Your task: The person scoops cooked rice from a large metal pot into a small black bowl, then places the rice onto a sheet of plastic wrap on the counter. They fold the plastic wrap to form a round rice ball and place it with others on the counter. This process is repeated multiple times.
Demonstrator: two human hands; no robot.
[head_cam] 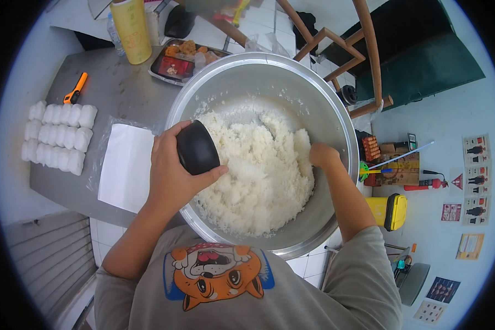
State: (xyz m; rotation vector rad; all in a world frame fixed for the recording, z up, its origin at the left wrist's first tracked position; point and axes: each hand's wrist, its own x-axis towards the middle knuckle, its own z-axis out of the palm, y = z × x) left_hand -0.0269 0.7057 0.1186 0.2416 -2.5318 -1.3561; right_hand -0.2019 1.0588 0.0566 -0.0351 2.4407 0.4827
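In the head view, a wide metal pot (262,57) stands before me with a large heap of cooked white rice (251,177) in it. My left hand (171,165) grips a small black bowl (198,146) over the pot's left side, thumb along its near edge. The bowl is tilted, its dark outer side facing up; its inside is hidden. On the right, my right hand (322,156) reaches down inside the pot against the heap. Its fingers are buried or hidden by the rice, so what they hold cannot be seen.
White sheets of paper (126,167) lie left of the pot on a metal table (107,90). Beyond are wrapped white bundles (60,136), an orange thermometer-like tool (76,88), a divided food tray (171,78) and a yellow roll (132,33). A brown railing (373,53) rises behind the pot.
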